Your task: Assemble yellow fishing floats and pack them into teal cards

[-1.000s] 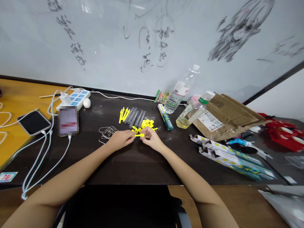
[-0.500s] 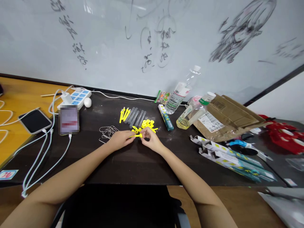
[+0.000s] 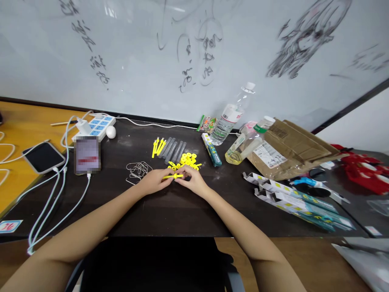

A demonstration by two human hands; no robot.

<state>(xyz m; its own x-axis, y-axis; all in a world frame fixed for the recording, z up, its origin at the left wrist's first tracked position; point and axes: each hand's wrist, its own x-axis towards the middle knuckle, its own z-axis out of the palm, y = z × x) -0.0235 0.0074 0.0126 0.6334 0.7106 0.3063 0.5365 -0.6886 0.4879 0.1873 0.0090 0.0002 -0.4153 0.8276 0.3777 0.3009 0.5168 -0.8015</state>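
A thin yellow plastic stick (image 3: 167, 177) lies level between my hands, with a small yellow ring (image 3: 175, 176) around its middle. My left hand (image 3: 154, 181) pinches the stick's left end. My right hand (image 3: 193, 181) has its fingers closed at the ring and the stick's right part; the exact fingertip contact is too small to tell. Just behind my hands is a pile of yellow rings and small yellow parts (image 3: 189, 159). Several clear tubes (image 3: 174, 151) lie side by side behind them, with more yellow sticks (image 3: 158, 147) to their left.
Bent metal wires (image 3: 138, 171) lie left of my hands. A narrow box (image 3: 212, 151), a water bottle (image 3: 229, 121) and an oil-like bottle (image 3: 247, 142) stand or lie to the right, near a cardboard package (image 3: 282, 146) and opened boxes (image 3: 300, 202). Left are phones (image 3: 45, 157), cables and a power strip (image 3: 99, 126).
The yellow ring has shifted from the stick's right end to about its middle, and the stick now shows right of it. My right hand has moved slightly left.
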